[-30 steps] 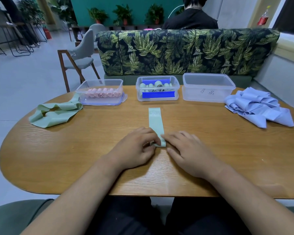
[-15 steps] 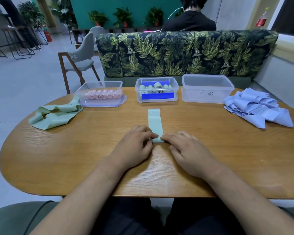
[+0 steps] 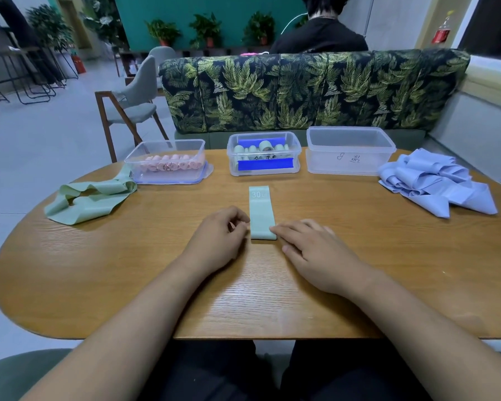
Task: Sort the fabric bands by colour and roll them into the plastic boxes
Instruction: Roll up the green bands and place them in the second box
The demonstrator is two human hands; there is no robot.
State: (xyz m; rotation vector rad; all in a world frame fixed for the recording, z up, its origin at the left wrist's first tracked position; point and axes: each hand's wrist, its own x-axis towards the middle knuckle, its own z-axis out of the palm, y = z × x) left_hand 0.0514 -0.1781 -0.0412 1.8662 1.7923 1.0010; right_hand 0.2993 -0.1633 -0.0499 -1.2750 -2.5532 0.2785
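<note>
A green band (image 3: 261,211) lies flat mid-worktop (image 3: 359,256). The left hand (image 3: 217,238) and right hand (image 3: 313,250) flank its near end. Their fingertips touch it, gripping nothing.

band (image 3: 261,211) centre of table (image 3: 128,270) | three boxes (image 3: 263,154) behind

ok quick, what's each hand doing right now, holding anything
Left hand: loosely curled beside the near end of the green band, gripping nothing.
Right hand: open and flat, fingertips touching the band's near right corner, not gripping.
</note>
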